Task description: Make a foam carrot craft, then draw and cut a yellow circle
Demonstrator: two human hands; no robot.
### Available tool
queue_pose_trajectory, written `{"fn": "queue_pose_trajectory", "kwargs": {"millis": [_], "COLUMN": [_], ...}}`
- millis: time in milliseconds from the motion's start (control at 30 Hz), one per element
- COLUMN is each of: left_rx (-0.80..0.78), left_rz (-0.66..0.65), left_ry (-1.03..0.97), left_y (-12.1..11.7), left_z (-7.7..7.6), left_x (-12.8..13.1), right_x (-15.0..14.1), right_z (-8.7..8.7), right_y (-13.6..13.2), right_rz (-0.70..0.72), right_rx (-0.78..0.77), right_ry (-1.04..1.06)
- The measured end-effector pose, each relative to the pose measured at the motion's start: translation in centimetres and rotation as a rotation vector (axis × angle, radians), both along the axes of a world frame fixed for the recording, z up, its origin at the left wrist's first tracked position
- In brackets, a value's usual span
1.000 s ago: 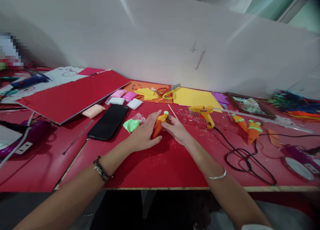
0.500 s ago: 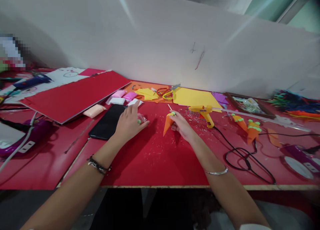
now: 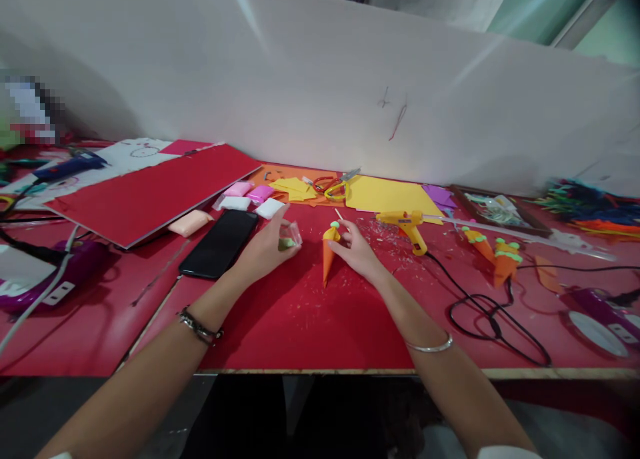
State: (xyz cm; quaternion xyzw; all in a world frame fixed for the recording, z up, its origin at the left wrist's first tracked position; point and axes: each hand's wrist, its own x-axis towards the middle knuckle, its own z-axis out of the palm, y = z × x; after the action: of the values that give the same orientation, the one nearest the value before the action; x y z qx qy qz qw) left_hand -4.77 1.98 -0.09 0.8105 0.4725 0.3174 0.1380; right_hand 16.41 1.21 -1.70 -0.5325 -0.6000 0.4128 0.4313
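My left hand [image 3: 265, 246] is closed on a small clear plastic bag [image 3: 295, 235] with something light green inside, like clay. My right hand [image 3: 359, 251] pinches an orange paper cone [image 3: 327, 262] near its wide top, with the point hanging down. Yellow trim and light green balls sit on the cone's top. A thin stick [image 3: 339, 214] lies just behind my right fingers. To the left of my left hand is a black phone [image 3: 220, 244]. A yellow glue gun [image 3: 411, 229] rests to the right of my right hand.
Two similar decorated cones [image 3: 506, 262] lie at right beside a black cable [image 3: 493, 319]. Scissors [image 3: 337, 187], yellow sheets [image 3: 395, 196] and bagged clay packets [image 3: 235, 202] are at the back. A red board [image 3: 160, 192] leans at left. A tray [image 3: 493, 209] stands back right.
My left hand has closed around the small bag and lifted it slightly. The cone has turned more upright in my right hand, its balls now facing me, and moved slightly left.
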Motion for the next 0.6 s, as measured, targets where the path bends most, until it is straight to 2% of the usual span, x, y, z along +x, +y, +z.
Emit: {"fn": "queue_pose_trajectory", "kwargs": {"millis": [100,200,233,300,433,600], "left_rx": [0.021,0.049,0.051,0.049,0.058,0.173], "left_rz": [-0.109,-0.159,-0.169,-0.176,-0.178,-0.196], "left_ry": [-0.08,-0.079,-0.079,-0.087,-0.108,-0.049], "left_y": [-0.5,-0.7,-0.8,-0.7,-0.5,-0.7], "left_z": [0.5,0.5,0.4,0.2,-0.4,-0.6], "left_x": [0.6,1.0,1.1,1.2,1.4,1.6], "right_x": [0.0,-0.4,-0.6,-1.1,-2.0,-2.4], "right_z": [-0.3,0.3,0.7,1.6,2.5,1.9], "right_y": [0.1,-0.3,-0.5,-1.1,-2.0,-2.1], "right_rz": [-0.076,-0.172,-0.162,-0.054,0.189,0.183], "right_rx": [0.065,0.218,0.283,0.388,0.426,0.402], "right_ry": [-0.09,-0.132,-0.117,-0.075,-0.094,-0.144]}}
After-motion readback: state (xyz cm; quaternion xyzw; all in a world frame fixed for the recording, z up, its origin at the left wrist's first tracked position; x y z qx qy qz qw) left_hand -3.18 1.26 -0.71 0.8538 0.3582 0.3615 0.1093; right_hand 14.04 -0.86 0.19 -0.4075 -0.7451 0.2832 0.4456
